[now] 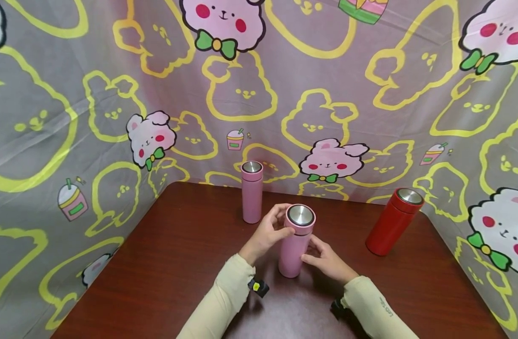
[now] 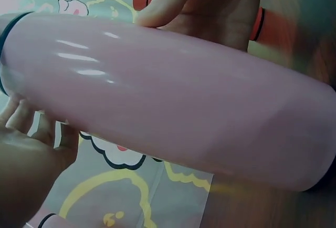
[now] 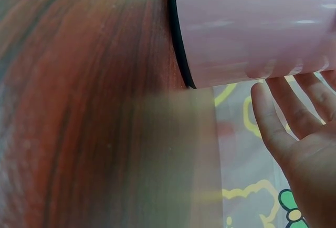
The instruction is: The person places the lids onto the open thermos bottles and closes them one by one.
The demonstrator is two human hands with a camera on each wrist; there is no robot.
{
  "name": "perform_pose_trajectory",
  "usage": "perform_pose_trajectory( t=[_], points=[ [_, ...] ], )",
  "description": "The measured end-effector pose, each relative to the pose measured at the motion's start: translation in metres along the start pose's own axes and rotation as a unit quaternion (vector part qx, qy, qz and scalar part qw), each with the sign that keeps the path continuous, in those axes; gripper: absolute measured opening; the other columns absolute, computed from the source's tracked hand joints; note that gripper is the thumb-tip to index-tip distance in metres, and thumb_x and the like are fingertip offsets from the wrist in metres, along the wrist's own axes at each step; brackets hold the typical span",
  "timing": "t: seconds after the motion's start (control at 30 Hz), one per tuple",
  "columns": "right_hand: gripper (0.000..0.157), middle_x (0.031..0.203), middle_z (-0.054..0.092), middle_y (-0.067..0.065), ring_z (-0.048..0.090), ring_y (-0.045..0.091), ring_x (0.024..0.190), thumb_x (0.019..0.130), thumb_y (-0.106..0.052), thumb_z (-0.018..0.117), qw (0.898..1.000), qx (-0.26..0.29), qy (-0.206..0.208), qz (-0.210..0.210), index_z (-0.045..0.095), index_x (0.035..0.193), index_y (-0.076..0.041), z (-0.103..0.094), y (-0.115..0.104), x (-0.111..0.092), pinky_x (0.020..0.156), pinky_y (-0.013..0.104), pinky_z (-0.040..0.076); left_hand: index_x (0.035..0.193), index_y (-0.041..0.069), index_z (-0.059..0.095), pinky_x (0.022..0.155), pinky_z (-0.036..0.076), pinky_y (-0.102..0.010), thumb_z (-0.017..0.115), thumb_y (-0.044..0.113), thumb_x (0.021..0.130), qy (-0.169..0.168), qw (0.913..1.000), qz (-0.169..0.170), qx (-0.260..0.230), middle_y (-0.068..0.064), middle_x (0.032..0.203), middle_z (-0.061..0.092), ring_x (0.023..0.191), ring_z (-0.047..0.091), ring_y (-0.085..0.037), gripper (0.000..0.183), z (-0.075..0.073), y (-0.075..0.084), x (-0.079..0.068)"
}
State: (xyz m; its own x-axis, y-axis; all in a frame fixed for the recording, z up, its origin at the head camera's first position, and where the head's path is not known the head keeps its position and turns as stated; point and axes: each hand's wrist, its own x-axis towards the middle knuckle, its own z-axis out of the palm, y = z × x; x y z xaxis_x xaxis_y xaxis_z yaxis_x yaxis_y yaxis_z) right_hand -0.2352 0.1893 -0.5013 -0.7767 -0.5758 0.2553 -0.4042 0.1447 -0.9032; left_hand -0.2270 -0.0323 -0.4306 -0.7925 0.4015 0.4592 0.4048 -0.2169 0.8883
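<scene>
A pink thermos bottle (image 1: 293, 256) with a steel-topped lid (image 1: 301, 215) stands nearly upright between my two hands, tilted slightly. At its upper part, my left hand (image 1: 267, 234) holds it just around the lid and neck, thumb in front and fingers behind. Lower down on the other side, my right hand (image 1: 328, 260) grips the body, with the thumb on the near face. The left wrist view is mostly filled by the bottle's smooth pink side (image 2: 173, 96). In the right wrist view, its black base ring (image 3: 182, 41) is right at the tabletop.
Another pink thermos bottle (image 1: 252, 197) stands toward the back, left of the held one. On the right is a red thermos bottle (image 1: 392, 223) with a steel-topped lid. The dark wooden table (image 1: 191, 249) is bordered by a patterned cloth backdrop (image 1: 267, 132).
</scene>
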Motion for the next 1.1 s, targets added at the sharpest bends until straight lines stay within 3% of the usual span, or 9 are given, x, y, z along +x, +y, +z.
perform_pose_trajectory(
  t=[0.13, 0.33, 0.57, 0.73, 1.1],
  points=[
    [0.058, 0.131, 0.052, 0.016, 0.055, 0.019, 0.114, 0.090, -0.010, 0.064, 1.000, 0.001, -0.001, 0.000, 0.038, 0.141, -0.007, 0.000, 0.000, 0.000, 0.093, 0.030, 0.045, 0.135, 0.002, 0.039, 0.087, 0.042, -0.032, 0.070, 0.041, 0.084, -0.025, 0.9994, 0.007, -0.024, -0.014, 0.126, 0.055, 0.105, 0.051, -0.018, 0.072, -0.003, -0.003, 0.002],
    [0.057, 0.131, 0.052, 0.017, 0.055, 0.020, 0.114, 0.090, -0.008, 0.063, 1.000, 0.003, -0.004, -0.009, 0.038, 0.141, -0.006, -0.001, 0.002, 0.001, 0.093, 0.031, 0.045, 0.137, -0.001, 0.035, 0.090, 0.041, -0.032, 0.058, 0.028, 0.090, -0.056, 0.9963, 0.008, -0.065, -0.006, 0.122, 0.055, 0.107, 0.050, -0.017, 0.060, -0.004, -0.006, 0.005],
    [0.057, 0.131, 0.051, 0.020, 0.055, 0.019, 0.113, 0.090, -0.004, 0.062, 1.000, -0.001, -0.006, -0.021, 0.037, 0.141, -0.001, -0.001, 0.000, 0.001, 0.092, 0.033, 0.046, 0.133, 0.001, 0.039, 0.096, 0.037, -0.033, 0.048, 0.016, 0.084, -0.073, 0.9882, 0.022, -0.133, -0.002, 0.119, 0.054, 0.110, 0.048, -0.016, 0.051, -0.001, -0.011, 0.012],
    [0.056, 0.129, 0.053, 0.019, 0.056, 0.018, 0.112, 0.090, -0.006, 0.063, 1.000, -0.006, -0.001, -0.022, 0.038, 0.140, -0.002, -0.001, 0.003, 0.001, 0.091, 0.032, 0.046, 0.128, 0.005, 0.044, 0.100, 0.031, -0.036, 0.044, 0.016, 0.083, -0.074, 0.9876, 0.022, -0.137, -0.003, 0.118, 0.052, 0.112, 0.046, -0.017, 0.046, 0.000, -0.013, 0.014],
    [0.055, 0.131, 0.052, 0.019, 0.056, 0.018, 0.112, 0.090, -0.005, 0.063, 1.000, -0.002, -0.004, -0.023, 0.039, 0.139, -0.001, -0.002, 0.004, 0.001, 0.091, 0.033, 0.047, 0.137, -0.009, 0.034, 0.106, 0.026, -0.046, 0.030, 0.017, 0.088, -0.096, 0.9878, -0.017, -0.121, 0.001, 0.125, 0.051, 0.121, 0.042, -0.019, 0.055, -0.003, -0.009, 0.017]
  ],
)
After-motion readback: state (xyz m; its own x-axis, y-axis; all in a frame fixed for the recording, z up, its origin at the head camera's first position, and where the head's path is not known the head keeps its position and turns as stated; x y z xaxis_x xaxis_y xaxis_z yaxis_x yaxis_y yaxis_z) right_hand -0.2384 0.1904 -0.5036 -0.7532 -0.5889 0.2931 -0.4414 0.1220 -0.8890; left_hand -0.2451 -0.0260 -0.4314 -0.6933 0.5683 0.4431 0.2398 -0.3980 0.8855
